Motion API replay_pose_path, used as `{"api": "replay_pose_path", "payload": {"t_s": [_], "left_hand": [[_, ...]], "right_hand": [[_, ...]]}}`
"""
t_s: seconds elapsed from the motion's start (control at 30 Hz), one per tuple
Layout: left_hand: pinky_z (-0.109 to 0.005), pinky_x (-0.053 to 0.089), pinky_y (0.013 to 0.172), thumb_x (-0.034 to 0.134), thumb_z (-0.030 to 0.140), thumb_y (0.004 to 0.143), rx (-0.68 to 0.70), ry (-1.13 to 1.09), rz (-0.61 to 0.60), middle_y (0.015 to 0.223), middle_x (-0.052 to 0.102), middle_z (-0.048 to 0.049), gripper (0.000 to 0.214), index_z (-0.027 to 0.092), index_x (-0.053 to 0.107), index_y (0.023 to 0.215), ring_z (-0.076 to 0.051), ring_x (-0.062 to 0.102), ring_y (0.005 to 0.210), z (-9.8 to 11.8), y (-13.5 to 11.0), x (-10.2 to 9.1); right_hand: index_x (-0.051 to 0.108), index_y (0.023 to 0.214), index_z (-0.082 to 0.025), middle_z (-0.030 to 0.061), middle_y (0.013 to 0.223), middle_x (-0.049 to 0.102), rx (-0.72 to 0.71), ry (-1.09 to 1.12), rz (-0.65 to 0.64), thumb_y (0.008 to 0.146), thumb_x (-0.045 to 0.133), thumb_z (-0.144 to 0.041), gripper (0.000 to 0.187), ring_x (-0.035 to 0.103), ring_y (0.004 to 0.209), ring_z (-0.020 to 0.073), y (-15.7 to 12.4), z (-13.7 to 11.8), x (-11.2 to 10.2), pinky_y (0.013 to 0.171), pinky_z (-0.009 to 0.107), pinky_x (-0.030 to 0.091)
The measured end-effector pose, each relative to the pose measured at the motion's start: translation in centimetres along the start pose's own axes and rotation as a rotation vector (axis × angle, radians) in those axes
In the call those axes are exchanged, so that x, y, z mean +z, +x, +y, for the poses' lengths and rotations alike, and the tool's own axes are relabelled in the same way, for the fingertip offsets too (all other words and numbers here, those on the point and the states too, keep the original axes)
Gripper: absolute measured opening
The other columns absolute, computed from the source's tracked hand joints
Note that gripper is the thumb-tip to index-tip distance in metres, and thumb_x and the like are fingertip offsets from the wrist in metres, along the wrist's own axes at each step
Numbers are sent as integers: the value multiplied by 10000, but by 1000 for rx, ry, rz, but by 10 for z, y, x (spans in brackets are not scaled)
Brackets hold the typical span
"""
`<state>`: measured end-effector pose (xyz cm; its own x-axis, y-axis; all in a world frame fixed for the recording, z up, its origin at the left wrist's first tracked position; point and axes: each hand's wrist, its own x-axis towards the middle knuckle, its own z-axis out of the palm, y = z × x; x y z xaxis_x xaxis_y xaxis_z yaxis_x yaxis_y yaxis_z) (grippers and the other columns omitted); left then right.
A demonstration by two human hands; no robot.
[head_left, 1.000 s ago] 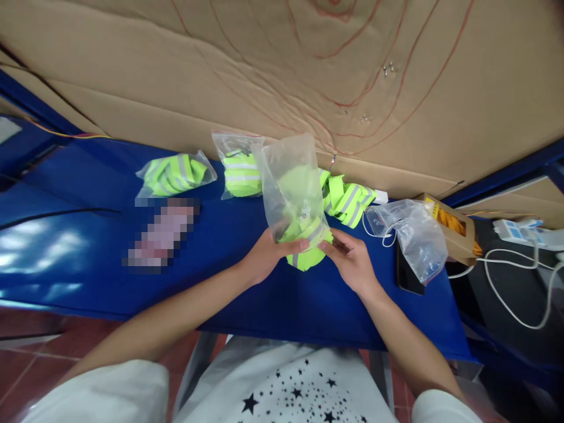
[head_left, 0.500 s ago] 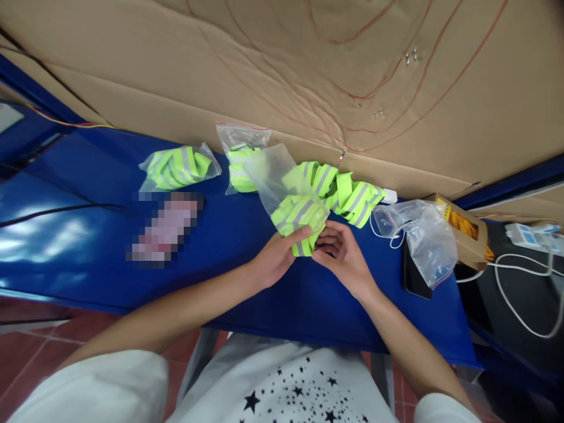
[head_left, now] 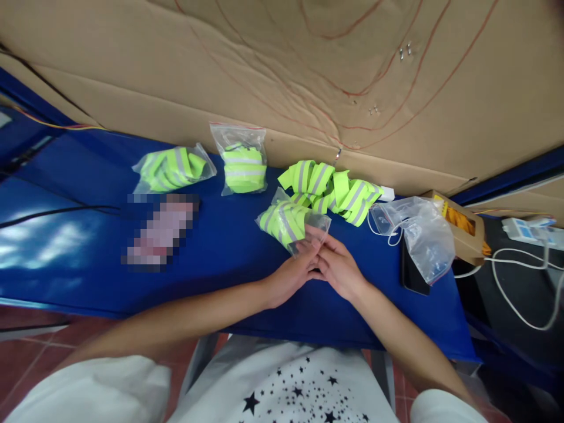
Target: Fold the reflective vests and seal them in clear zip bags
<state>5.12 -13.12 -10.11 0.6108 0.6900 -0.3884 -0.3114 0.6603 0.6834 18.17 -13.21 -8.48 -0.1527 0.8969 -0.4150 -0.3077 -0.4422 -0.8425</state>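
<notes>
Over the middle of the table I hold a clear plastic bag [head_left: 321,225] with a folded neon-yellow reflective strap [head_left: 282,220] inside. The bag's near edge is between my fingers. My left hand [head_left: 293,279] is closed on that edge, its fingertips close against the other hand. My right hand [head_left: 341,267] pinches the same edge from the right, some fingers behind the clear plastic. Just beyond the bag lies a loose heap of neon-yellow reflective straps [head_left: 337,191]. Whether the bag's mouth is sealed cannot be made out.
Two filled plastic bags of straps, one upright [head_left: 244,167] and one lying [head_left: 174,169], are at the back left. Crumpled plastic bags [head_left: 425,235], a dark phone [head_left: 413,270] and a cardboard box [head_left: 462,235] lie right on the blue table [head_left: 211,241]. A cardboard wall [head_left: 154,76] rises behind.
The bag in my hands has turned: its empty plastic end pointed away before and now lies at my fingers. My hands have moved slightly lower and closer together.
</notes>
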Motion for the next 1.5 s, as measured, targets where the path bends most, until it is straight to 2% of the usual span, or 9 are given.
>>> {"api": "replay_pose_path", "payload": {"t_s": [0.17,0.3,0.43,0.5,0.7,0.83,1.03,1.23,1.5], "left_hand": [[-391,625,869,649,842,813,-235,322,-361,1163,794,-172,782,166,757,1189,-284,755,1073,27,-15,-18],[-398,620,972,833,434,860,-204,747,-866,1289,771,-95,496,276,749,1323,-284,764,1110,73,-49,-19],[-400,573,1040,848,326,843,511,833,-249,1233,782,-82,405,283,783,1240,-277,728,1149,99,-55,-18],[-408,536,1087,922,342,745,627,910,7,1358,724,-101,621,267,727,1330,-302,668,1262,95,-43,-23],[-333,578,838,864,411,800,113,749,-250,1157,776,-108,640,215,657,1372,-252,756,1007,65,-8,-41],[-368,540,976,905,289,749,147,598,-205,1277,720,-122,888,246,481,1528,-257,706,1164,65,-8,-42],[-424,541,1010,934,233,706,91,512,-284,1516,552,-186,1145,336,283,1643,-281,673,1230,68,-14,-39],[-515,485,1115,945,311,719,76,617,-301,1546,486,-176,1190,377,220,1661,-310,639,1288,52,-15,-37],[-546,464,1137,947,316,702,113,612,-294,1487,526,-179,1169,333,263,1650,-337,638,1292,45,-14,-37]], "right_hand": [[614,1433,-229,139,1298,738,-35,-14,-238,963,492,-767,725,733,1193,276,-1,-10,-19,1023,470,610],[657,1373,-231,82,1157,769,-269,-418,-131,909,718,-621,609,754,973,206,-4,-12,-32,867,341,626],[748,1240,-247,30,1084,792,-374,-715,-303,1013,629,-418,309,721,833,149,-16,-28,-39,754,286,593],[745,1264,-256,17,1059,795,-399,-814,-469,1028,615,-374,295,711,846,145,-22,-37,-39,772,290,588],[531,1552,-296,45,1236,760,-456,-930,-490,985,682,-380,593,704,907,165,-25,-32,-48,820,317,614],[487,1579,-321,67,1340,719,-378,-803,-373,1059,554,-409,532,733,1007,181,-28,-24,-57,893,333,622],[592,1213,-258,31,1158,720,-256,-574,-123,936,728,-445,360,551,501,54,-23,-12,-53,452,218,460],[692,888,-212,-7,792,720,-392,-786,-13,915,754,-412,211,643,677,124,-14,-1,-50,626,238,492],[682,1049,-227,26,952,764,-490,-1077,-39,940,707,-336,156,713,804,173,-24,-6,-46,688,276,505]]}}
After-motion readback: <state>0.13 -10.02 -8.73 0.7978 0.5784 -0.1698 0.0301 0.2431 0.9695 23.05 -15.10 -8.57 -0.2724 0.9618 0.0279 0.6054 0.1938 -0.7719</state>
